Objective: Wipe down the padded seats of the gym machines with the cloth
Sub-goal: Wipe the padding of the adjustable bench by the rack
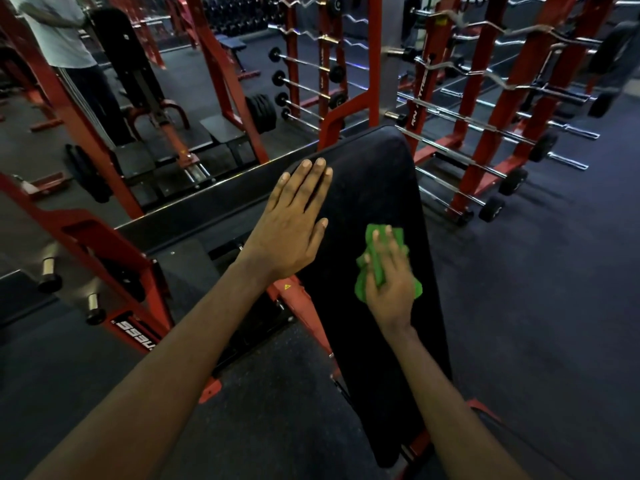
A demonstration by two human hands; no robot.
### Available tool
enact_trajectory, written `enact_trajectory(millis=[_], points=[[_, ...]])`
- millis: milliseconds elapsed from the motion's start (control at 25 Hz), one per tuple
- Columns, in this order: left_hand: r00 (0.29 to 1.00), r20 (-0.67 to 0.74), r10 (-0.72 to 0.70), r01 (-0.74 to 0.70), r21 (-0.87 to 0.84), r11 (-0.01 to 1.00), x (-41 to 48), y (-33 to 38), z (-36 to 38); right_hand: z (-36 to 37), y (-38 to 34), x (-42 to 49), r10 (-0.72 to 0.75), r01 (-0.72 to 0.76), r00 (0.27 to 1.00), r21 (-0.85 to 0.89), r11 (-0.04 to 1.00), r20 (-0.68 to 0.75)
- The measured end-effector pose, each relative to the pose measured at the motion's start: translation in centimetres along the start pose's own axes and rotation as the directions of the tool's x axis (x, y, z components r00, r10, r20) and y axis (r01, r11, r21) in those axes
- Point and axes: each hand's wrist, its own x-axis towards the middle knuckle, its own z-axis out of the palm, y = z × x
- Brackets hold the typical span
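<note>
R grip (391, 282) flat, spread, atop green cloth (362, 287) on bench pad (374, 174); L grip (291, 230) flat on pad.

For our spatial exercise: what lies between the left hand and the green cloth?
Only bare black pad separates the left hand from the green cloth, in the head view.
</note>
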Motion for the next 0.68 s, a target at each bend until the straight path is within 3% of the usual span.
enact_trajectory(millis=[40, 120, 200, 280, 360, 440, 480, 560, 680], points=[[1.0, 0.0, 0.0, 0.0, -0.005, 1.0, 0.0, 0.0, 0.0, -0.2, 1.1, 1.4, 0.125, -0.124, 0.99, 0.025, 0.992, -0.068], [1.0, -0.001, -0.002, 0.002, -0.036, 0.999, 0.0, 0.0, 0.1, -0.7, 2.3, 5.4, 0.433, -0.42, 0.878, 0.102, 0.902, -0.207], [1.0, -0.002, -0.01, 0.01, -0.139, 0.99, -0.1, -0.1, -0.2, -1.2, 1.4, 9.0, 0.578, -0.565, 0.777, 0.131, 0.815, -0.248], [0.999, -0.012, -0.04, 0.035, -0.265, 0.964, -0.6, -0.5, -0.5, -0.8, -1.7, 10.3, 0.447, -0.432, 0.859, 0.116, 0.894, -0.248], [0.998, -0.036, -0.048, 0.036, -0.298, 0.954, -1.4, -0.8, -0.4, 0.3, -5.2, 9.6, 0.111, -0.099, 0.98, 0.083, 0.992, -0.167], [0.999, -0.029, -0.039, 0.027, -0.319, 0.947, -1.9, -1.0, 0.0, 1.0, -6.7, 8.7, -0.159, 0.159, 0.987, 0.024, 0.987, -0.027], [0.999, -0.022, -0.041, 0.032, -0.336, 0.941, -2.0, -1.0, 0.2, 0.8, -6.3, 9.3, -0.208, 0.208, 0.978, 0.004, 0.978, -0.004], [0.998, -0.025, -0.052, 0.04, -0.357, 0.933, -1.9, -0.7, 0.2, -0.4, -4.6, 12.1, -0.081, 0.082, 0.994, 0.013, 0.997, -0.07], [0.998, -0.005, -0.059, 0.052, -0.38, 0.924, -1.8, -0.3, 0.0, -2.2, -3.5, 15.9, 0.36, -0.353, 0.914, 0.073, 0.933, -0.186]])
